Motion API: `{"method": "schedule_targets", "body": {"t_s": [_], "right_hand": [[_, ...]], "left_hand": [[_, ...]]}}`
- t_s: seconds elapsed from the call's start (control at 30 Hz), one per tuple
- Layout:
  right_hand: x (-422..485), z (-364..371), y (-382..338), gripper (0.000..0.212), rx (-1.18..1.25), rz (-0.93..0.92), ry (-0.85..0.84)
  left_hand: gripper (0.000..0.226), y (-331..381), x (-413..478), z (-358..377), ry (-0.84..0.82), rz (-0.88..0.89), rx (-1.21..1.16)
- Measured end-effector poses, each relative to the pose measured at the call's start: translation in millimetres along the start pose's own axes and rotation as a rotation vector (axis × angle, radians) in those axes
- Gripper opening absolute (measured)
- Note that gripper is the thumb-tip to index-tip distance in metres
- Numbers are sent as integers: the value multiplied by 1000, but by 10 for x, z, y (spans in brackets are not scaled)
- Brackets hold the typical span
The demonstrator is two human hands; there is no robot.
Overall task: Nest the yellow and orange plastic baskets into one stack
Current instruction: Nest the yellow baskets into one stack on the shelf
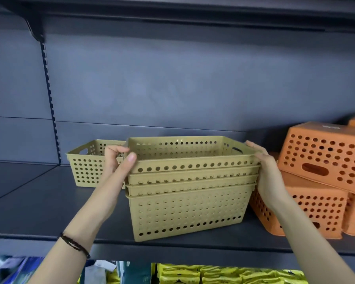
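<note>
A stack of several nested yellow perforated baskets stands on the dark shelf. My left hand grips the left rim of the top yellow basket, thumb on the front edge. My right hand presses flat against that basket's right end. A single yellow basket sits behind and to the left, partly hidden by my left hand. At the right, orange baskets lie upside down: one tilted on top, others beneath it.
The shelf's back panel rises behind the baskets, with a slotted upright at the left and another shelf overhead. Below the shelf's front edge are yellow packets and blue packages.
</note>
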State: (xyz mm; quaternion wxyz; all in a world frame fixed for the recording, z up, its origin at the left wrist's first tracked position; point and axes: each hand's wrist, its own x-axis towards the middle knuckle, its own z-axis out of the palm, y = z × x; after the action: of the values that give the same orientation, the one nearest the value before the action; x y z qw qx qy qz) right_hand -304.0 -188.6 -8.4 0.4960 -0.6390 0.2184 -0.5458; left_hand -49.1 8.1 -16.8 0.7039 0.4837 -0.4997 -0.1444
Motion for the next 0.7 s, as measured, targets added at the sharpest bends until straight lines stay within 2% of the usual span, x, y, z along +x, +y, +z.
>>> {"method": "schedule_targets", "body": {"t_s": [0.1, 0.17, 0.23, 0.3, 0.43, 0.5, 0.6, 0.67, 0.7], "right_hand": [[11, 13, -6, 56, 74, 74, 72], [12, 4, -23, 48, 60, 119, 70], [3, 7, -42, 38, 20, 146, 85], [5, 37, -48, 34, 56, 168, 113], [-14, 168, -113, 27, 8, 122, 193], [-17, 212, -110, 29, -25, 126, 233], [-65, 229, -65, 33, -209, -4, 334], [-128, 238, -51, 33, -348, -195, 414], [-146, 255, -51, 32, -399, -278, 421]], "left_hand": [[48, 38, 4, 111, 120, -51, -97], [31, 69, 40, 125, 163, -102, -185], [25, 108, 67, 119, 167, -146, -194], [24, 119, 74, 105, 151, -156, -176], [4, 70, 111, 5, 57, -173, -231], [13, 35, 160, -98, 20, -150, -222], [8, -45, 286, -328, 211, -40, -50], [10, -185, 401, -575, 383, 0, 220], [12, -271, 466, -710, 443, -40, 391]]}}
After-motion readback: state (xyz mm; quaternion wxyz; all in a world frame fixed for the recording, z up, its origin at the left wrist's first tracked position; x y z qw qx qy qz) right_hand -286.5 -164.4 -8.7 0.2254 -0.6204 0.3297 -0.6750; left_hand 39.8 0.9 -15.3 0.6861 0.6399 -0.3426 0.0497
